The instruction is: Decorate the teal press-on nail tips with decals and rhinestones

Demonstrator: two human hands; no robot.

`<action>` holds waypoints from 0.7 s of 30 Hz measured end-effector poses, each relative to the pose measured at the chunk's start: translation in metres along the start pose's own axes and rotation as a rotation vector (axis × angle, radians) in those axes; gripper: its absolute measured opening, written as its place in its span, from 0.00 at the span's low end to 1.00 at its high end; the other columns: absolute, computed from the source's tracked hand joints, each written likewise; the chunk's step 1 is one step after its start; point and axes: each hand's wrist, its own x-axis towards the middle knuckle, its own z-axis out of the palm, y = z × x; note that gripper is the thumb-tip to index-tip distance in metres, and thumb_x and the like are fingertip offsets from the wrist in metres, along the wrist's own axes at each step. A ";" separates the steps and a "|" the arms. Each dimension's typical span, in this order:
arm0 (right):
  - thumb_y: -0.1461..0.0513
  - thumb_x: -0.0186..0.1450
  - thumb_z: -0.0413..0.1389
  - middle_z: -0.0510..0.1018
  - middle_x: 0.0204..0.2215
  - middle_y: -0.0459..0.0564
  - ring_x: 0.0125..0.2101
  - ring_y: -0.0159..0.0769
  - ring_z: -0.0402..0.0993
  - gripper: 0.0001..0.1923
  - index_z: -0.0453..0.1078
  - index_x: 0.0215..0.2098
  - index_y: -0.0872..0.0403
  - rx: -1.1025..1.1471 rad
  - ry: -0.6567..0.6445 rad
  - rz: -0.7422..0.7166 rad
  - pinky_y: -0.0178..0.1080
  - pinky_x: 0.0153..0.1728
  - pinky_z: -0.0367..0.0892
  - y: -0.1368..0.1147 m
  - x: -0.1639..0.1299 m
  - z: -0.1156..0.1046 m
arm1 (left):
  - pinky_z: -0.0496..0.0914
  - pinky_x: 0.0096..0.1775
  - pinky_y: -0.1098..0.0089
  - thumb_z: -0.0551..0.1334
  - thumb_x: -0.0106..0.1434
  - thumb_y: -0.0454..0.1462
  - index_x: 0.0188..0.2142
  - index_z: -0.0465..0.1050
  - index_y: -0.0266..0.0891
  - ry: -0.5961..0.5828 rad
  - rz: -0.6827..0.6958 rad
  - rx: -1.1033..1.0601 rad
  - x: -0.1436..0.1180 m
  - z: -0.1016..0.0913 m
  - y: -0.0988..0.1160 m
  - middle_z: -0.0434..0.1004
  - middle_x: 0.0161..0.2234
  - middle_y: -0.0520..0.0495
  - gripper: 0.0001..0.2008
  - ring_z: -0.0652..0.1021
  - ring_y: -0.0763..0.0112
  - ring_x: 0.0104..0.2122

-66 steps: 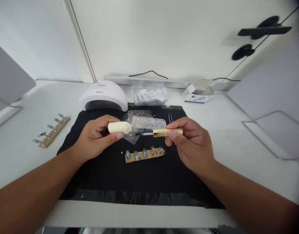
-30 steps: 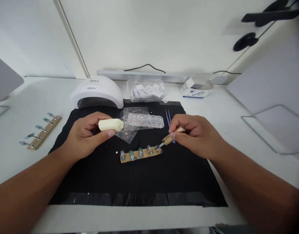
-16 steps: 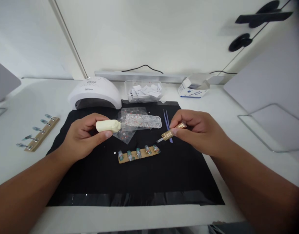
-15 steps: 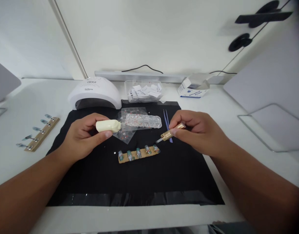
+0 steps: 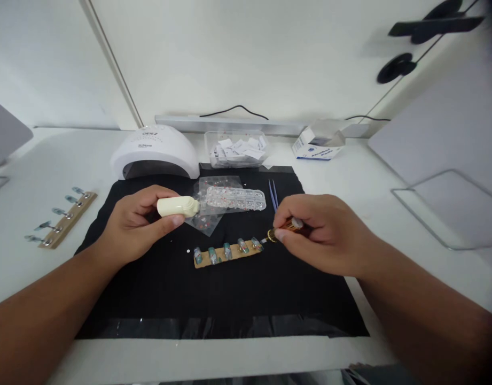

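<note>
Brushing the rightmost nail on the nail strip, the right hand pinches a gold brush while the left hand grips a cream bottle behind it; next probably calls for steady, light strokes.

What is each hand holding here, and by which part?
The left hand grips a cream bottle around its body. The right hand pinches a gold-handled brush by its handle, near the tip.
</note>
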 end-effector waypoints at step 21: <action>0.65 0.61 0.57 0.71 0.17 0.39 0.17 0.24 0.65 0.02 0.70 0.31 0.53 0.203 0.147 0.063 0.29 0.20 0.60 -0.021 -0.001 0.035 | 0.68 0.30 0.74 0.67 0.62 0.36 0.41 0.75 0.41 -0.025 0.041 -0.023 -0.001 0.002 -0.001 0.76 0.32 0.52 0.07 0.73 0.74 0.29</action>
